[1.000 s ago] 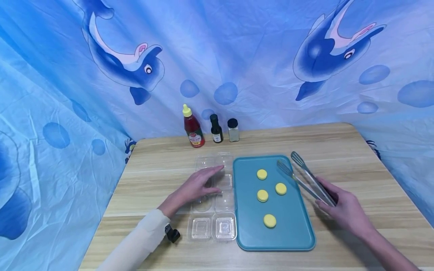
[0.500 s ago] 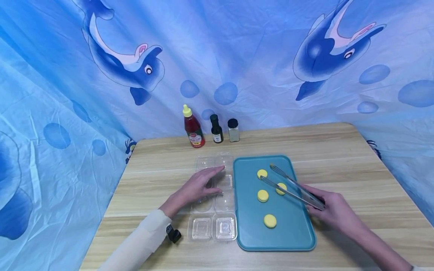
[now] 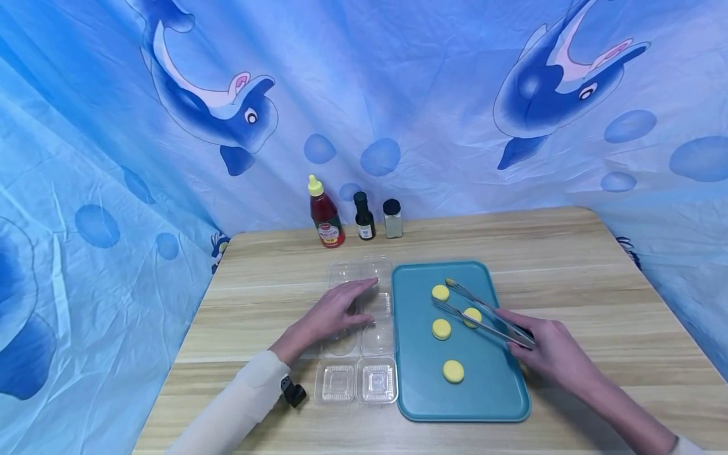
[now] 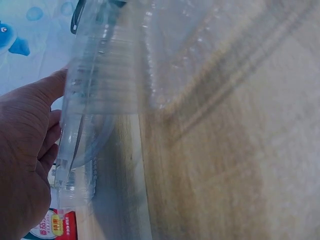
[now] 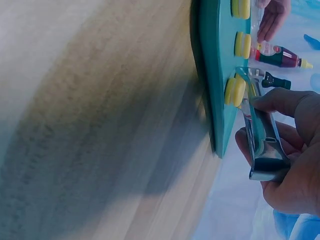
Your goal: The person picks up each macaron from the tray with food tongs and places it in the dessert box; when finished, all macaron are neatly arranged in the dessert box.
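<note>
Head view, tongs (image 3: 483,325): held over the far right part of the tray, arms spread apart, tips pointing to the far left.
Macarons: four, yellow, on the tray. The far macaron (image 3: 440,292) appears between the tips; whether they touch it I cannot tell. The right macaron (image 3: 472,317) lies partly under the tongs' near arm. The middle macaron (image 3: 441,329) sits just left of that arm, and the near macaron (image 3: 453,371) lies apart from the others.
Right hand (image 3: 546,347): thumb and fingers curled round the tongs' closed end, above the tray's right edge; the right wrist view shows the same grip.
Tray (image 3: 483,392): blue-green with a low rim, flat on the table.
Clear boxes (image 3: 376,381): see-through plastic, just left of the tray, the square near compartments facing up.
Left hand (image 3: 335,309): over the middle of the clear boxes, thumb and forefinger wide apart; the left wrist view shows it against the clear plastic.
Left sleeve (image 3: 239,398): white, a black device (image 3: 292,393) beside its cuff.
Far edge, left to right: red sauce bottle (image 3: 327,221), small dark bottle (image 3: 364,222), black-lidded jar (image 3: 393,222), all upright.
Table (image 3: 569,253): pale wood grain.
Backdrop (image 3: 455,107): blue cloth printed with dolphins.
</note>
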`<state>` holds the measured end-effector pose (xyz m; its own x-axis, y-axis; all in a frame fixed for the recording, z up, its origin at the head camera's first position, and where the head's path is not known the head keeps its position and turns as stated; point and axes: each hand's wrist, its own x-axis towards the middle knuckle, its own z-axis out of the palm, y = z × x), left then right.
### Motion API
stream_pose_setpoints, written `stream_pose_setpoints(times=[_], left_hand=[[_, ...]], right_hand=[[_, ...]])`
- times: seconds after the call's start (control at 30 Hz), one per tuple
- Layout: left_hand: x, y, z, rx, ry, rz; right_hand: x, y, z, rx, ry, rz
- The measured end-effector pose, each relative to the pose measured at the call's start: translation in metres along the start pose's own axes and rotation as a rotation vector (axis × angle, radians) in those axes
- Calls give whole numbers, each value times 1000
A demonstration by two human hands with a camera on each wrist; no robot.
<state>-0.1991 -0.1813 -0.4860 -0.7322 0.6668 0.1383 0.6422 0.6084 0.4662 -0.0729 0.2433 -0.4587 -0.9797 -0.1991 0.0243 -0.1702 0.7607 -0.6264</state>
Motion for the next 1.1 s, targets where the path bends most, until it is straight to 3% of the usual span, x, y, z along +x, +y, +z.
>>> stream_pose_setpoints(times=[0.8, 1.1], left_hand=[[2, 1, -1, -7, 7, -36], [3, 2, -2, -19, -13, -65]], right_hand=[[8, -5, -4, 30, -18, -17], [12, -7, -7, 12, 28, -93]])
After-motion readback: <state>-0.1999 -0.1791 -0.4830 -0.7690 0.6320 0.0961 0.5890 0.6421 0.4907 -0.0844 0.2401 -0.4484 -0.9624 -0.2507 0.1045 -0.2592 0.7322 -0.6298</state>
